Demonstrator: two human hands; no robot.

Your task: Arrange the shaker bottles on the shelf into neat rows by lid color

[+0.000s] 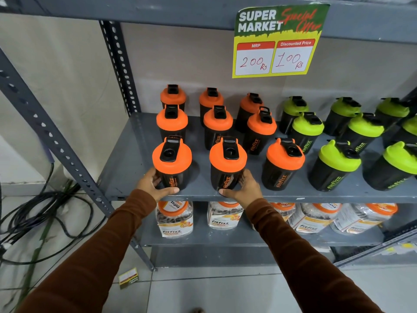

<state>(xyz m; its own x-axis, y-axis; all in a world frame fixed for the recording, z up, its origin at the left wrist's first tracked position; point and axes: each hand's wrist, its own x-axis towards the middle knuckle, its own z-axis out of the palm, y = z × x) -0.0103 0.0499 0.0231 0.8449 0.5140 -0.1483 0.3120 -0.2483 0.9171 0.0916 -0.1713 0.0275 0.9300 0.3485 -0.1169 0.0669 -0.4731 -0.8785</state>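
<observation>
Black shaker bottles stand on a grey metal shelf (126, 168). Several with orange lids fill the left half in three rows, and several with lime-green lids (339, 155) stand on the right. My left hand (153, 184) wraps the base of the front-left orange-lid bottle (172, 162). My right hand (242, 186) grips the base of the front-middle orange-lid bottle (228, 162). Both bottles stand upright at the shelf's front edge. A third orange-lid bottle (284, 162) stands to the right of them, untouched.
A price sign (277, 39) hangs from the shelf above. Clear jars with orange lids (174, 219) lie on the lower shelf. A slotted upright post (56, 141) slants at the left, with black cables (45, 213) on the floor beside it.
</observation>
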